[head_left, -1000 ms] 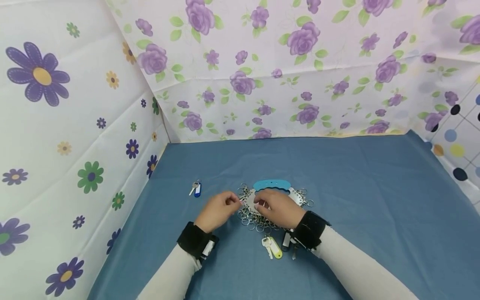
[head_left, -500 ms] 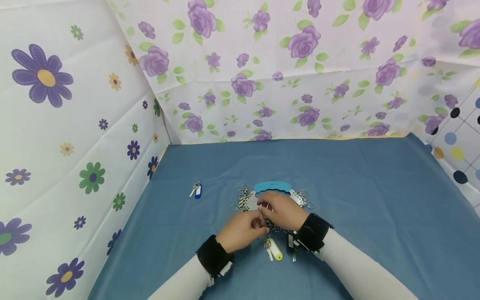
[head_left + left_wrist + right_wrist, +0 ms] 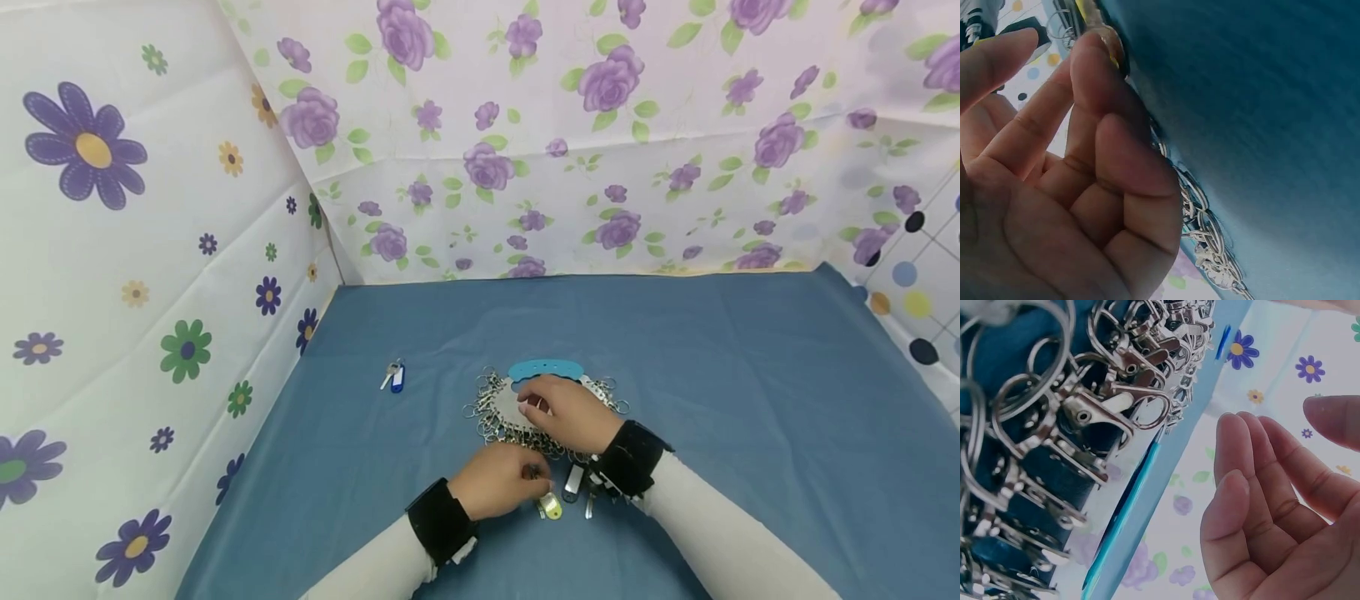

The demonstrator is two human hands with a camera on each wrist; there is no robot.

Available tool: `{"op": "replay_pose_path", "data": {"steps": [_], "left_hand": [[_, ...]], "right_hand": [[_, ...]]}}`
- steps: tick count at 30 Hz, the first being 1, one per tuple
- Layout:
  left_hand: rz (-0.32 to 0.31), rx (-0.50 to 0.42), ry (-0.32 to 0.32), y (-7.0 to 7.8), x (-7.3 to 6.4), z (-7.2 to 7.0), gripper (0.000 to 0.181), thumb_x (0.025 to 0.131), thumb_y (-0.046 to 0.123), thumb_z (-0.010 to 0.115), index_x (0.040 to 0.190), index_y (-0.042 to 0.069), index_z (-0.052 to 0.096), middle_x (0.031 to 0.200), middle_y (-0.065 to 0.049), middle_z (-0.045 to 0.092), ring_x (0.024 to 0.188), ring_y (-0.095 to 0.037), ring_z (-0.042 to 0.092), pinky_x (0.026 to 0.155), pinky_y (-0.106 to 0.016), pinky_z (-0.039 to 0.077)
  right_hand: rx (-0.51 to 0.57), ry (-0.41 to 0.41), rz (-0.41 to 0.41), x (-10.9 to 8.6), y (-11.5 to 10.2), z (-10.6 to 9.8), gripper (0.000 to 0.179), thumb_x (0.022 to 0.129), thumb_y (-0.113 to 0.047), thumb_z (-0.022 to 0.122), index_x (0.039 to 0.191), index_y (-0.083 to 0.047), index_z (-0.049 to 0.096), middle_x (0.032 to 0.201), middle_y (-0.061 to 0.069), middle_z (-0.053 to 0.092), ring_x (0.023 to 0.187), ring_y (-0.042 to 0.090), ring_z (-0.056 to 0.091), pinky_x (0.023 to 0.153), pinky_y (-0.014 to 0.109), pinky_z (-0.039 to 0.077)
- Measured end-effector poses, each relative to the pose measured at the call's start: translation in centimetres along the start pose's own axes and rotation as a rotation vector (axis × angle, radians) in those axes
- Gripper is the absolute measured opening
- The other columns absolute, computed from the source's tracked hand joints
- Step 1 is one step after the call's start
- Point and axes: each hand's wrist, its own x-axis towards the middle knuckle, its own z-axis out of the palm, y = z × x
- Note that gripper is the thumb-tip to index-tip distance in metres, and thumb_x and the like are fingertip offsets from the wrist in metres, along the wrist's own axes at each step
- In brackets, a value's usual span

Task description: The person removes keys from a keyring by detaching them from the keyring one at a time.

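Observation:
A ring-shaped key holder has a pale plate (image 3: 506, 408), a blue grip (image 3: 546, 368) and many metal clips with split rings (image 3: 491, 429) along its edge. My left hand (image 3: 498, 482) is low at the near side, its fingertips at the keys with a yellow key tag (image 3: 552, 507), which it partly covers. In the left wrist view, thumb and fingers stand apart, one fingertip close by the ring of those keys. Over the plate hovers my right hand (image 3: 573, 412), fingers loosely bent around nothing; its wrist camera shows the snap clips (image 3: 1094, 412) beside it.
A black key tag (image 3: 573, 482) with keys lies just right of the yellow one, near the right wrist. Farther left on the blue cloth (image 3: 712, 375) are keys with a blue tag (image 3: 397, 379). Flowered sheets (image 3: 487, 208) form walls behind and at the left.
My left hand has moved from the holder's left side down and right to the yellow-tagged keys, now partly covering them. The right hand stays nearly in place over the plate.

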Motion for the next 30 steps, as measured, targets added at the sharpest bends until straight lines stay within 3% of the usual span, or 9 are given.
{"op": "replay_pose_path", "data": {"steps": [5, 11, 17, 30], "left_hand": [[0.014, 0.053, 0.022, -0.11, 0.02, 0.28, 0.011, 0.096, 0.027, 0.069, 0.091, 0.019, 0.076, 0.061, 0.012, 0.058, 0.05, -0.003, 0.045, 0.051, -0.02, 0.035], [0.044, 0.179, 0.096, -0.43, 0.08, 0.48, 0.012, 0.09, 0.023, 0.074, 0.079, 0.02, 0.07, 0.073, 0.01, 0.055, 0.065, -0.003, 0.044, 0.058, -0.019, 0.036], [0.026, 0.294, 0.173, -0.84, 0.07, 0.72, 0.018, 0.084, 0.018, 0.078, 0.074, 0.022, 0.063, 0.077, 0.007, 0.047, 0.067, -0.008, 0.039, 0.059, -0.021, 0.032], [0.004, 0.315, 0.239, -0.86, 0.08, 0.49, 0.023, 0.076, 0.002, 0.07, 0.07, 0.019, 0.056, 0.076, 0.006, 0.048, 0.067, -0.009, 0.042, 0.06, -0.023, 0.033]], "right_hand": [[0.002, -0.009, 0.01, 0.03, 0.16, -0.06, 0.03, 0.105, -0.025, 0.056, 0.129, -0.01, 0.065, 0.113, 0.001, 0.068, 0.098, 0.012, 0.065, 0.082, 0.031, 0.054], [0.009, 0.004, 0.013, 0.26, 0.4, -0.11, 0.031, 0.105, -0.025, 0.056, 0.13, -0.01, 0.065, 0.112, 0.0, 0.069, 0.096, 0.011, 0.065, 0.082, 0.031, 0.054], [0.023, -0.01, 0.018, 0.26, 0.31, -0.24, 0.031, 0.105, -0.027, 0.055, 0.13, -0.01, 0.065, 0.112, 0.001, 0.068, 0.097, 0.012, 0.065, 0.081, 0.032, 0.054], [0.03, -0.013, 0.021, 0.21, 0.16, -0.29, 0.03, 0.105, -0.025, 0.056, 0.129, -0.009, 0.064, 0.113, 0.002, 0.068, 0.098, 0.013, 0.065, 0.082, 0.032, 0.054]]}}
